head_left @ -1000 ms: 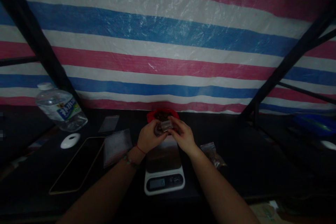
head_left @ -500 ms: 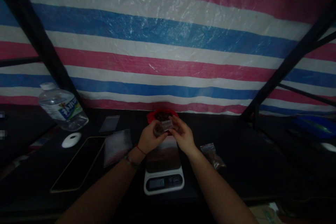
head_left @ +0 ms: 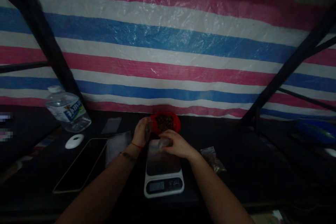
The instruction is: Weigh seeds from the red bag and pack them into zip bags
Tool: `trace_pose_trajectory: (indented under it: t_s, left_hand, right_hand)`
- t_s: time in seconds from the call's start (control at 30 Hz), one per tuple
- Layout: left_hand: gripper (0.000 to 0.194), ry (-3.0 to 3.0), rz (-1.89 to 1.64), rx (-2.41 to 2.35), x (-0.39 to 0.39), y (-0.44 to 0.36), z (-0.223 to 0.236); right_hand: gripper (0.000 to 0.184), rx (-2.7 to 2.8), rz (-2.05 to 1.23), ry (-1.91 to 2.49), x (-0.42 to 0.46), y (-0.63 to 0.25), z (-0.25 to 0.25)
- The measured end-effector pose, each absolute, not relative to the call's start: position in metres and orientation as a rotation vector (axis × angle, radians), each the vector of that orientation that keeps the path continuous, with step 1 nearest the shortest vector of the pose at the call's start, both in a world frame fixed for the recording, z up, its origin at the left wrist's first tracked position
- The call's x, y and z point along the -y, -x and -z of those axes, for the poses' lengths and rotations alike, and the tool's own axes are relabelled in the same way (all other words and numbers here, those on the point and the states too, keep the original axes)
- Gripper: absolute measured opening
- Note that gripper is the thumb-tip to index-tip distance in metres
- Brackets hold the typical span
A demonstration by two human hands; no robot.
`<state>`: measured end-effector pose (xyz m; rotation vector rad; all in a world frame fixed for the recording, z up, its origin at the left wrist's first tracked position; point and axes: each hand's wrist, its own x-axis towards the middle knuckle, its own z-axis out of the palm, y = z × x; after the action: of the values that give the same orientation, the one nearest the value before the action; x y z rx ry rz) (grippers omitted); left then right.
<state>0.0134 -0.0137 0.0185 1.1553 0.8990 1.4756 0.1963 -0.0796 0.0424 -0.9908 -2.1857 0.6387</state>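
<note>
A white kitchen scale (head_left: pixel 164 193) with a dark plate stands in front of me, its display lit. Above the plate, my right hand (head_left: pixel 178 144) is closed on a small see-through object (head_left: pixel 165 142), blurred; whether it is a cup or a bag I cannot tell. To the left, my left hand (head_left: pixel 141 132) is closed around a small clear packet (head_left: pixel 148 128) that looks brownish inside. It is beside a red bag (head_left: pixel 176 123), which lies open behind the scale and holds many small dark brown pieces (head_left: pixel 165 121).
A filled zip bag (head_left: pixel 213 160) lies right of the scale. On the left are a stack of clear bags (head_left: pixel 118 143), a single flat bag (head_left: pixel 111 125), a phone (head_left: pixel 80 166), a white mouse (head_left: pixel 74 141) and a large plastic bottle (head_left: pixel 68 110). Striped sheeting hangs behind.
My hands have moved apart. The right came down toward the scale plate with the clear object; the left shifted left. The red bag's contents are more exposed, and the view has tilted slightly.
</note>
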Motion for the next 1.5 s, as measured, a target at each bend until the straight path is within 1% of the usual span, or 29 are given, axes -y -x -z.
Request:
trace_pose_trajectory:
  t_s: [0.07, 0.13, 0.2, 0.23, 0.27, 0.37, 0.43, 0.57, 0.7, 0.77, 0.97, 1.03, 1.13, 1.27, 1.33, 1.43, 1.5]
  left_hand:
    - [0.05, -1.027, -1.399, -0.783, 0.016, -0.011, -0.025]
    - [0.049, -0.871, -1.301, -0.632, 0.02, -0.008, -0.031]
    - [0.051, -0.79, -1.229, -0.504, 0.025, -0.005, -0.034]
    - [0.052, -0.772, -1.208, -0.456, 0.027, -0.005, -0.036]
    - [0.054, -0.763, -1.19, -0.422, 0.03, -0.004, -0.037]
    - [0.055, -0.813, -1.128, -0.403, 0.034, -0.002, -0.041]
    - [0.053, -0.91, -1.085, -0.439, 0.035, -0.001, -0.043]
    - [0.054, -1.144, -1.059, -0.496, 0.035, 0.004, -0.044]
    - [0.063, -1.328, -0.982, -0.405, 0.044, 0.003, -0.043]
    - [0.066, -1.334, -0.926, -0.37, 0.052, 0.0, -0.044]
    - [0.063, -1.317, -0.789, -0.381, 0.073, -0.009, -0.061]
    - [0.064, -1.363, -0.724, -0.409, 0.079, -0.011, -0.069]
    - [0.062, -1.397, -0.706, -0.394, 0.095, -0.01, -0.081]
    - [0.066, -1.514, -0.792, -0.406, 0.124, 0.001, -0.097]
    - [0.059, -1.632, -0.724, -0.52, 0.138, 0.005, -0.102]
    - [0.039, -1.754, -0.678, -0.699, 0.154, 0.005, -0.103]
    - [0.033, -1.747, -0.722, -0.76, 0.162, 0.001, -0.099]
  right_hand:
    - [0.049, 2.308, -0.633, 0.971, 0.081, -0.195, -0.044]
    - [0.058, 2.369, -0.607, 0.956, 0.081, -0.195, -0.045]
    - [0.069, 2.316, -0.597, 0.95, 0.081, -0.197, -0.045]
    - [0.069, 2.248, -0.587, 0.943, 0.081, -0.199, -0.046]
    - [0.064, 2.167, -0.566, 0.93, 0.081, -0.201, -0.047]
    - [0.042, 1.954, -0.455, 0.864, 0.081, -0.203, -0.048]
    - [0.035, 1.885, -0.381, 0.836, 0.082, -0.201, -0.048]
    - [0.032, 1.848, -0.287, 0.867, 0.087, -0.193, -0.047]
    - [0.035, 1.846, -0.22, 0.846, 0.093, -0.187, -0.046]
    - [0.035, 1.86, -0.221, 0.789, 0.096, -0.187, -0.047]
    - [0.034, 1.947, -0.296, 0.656, 0.107, -0.192, -0.065]
    - [0.026, 1.957, -0.313, 0.665, 0.112, -0.192, -0.074]
    - [0.005, 1.994, -0.324, 0.722, 0.127, -0.19, -0.088]
    - [0.002, 1.91, -0.43, 0.835, 0.156, -0.191, -0.103]
    - [0.002, 1.796, -0.485, 0.881, 0.171, -0.193, -0.106]
    - [0.001, 1.65, -0.534, 0.904, 0.187, -0.195, -0.105]
    - [0.01, 1.544, -0.61, 0.919, 0.193, -0.194, -0.1]
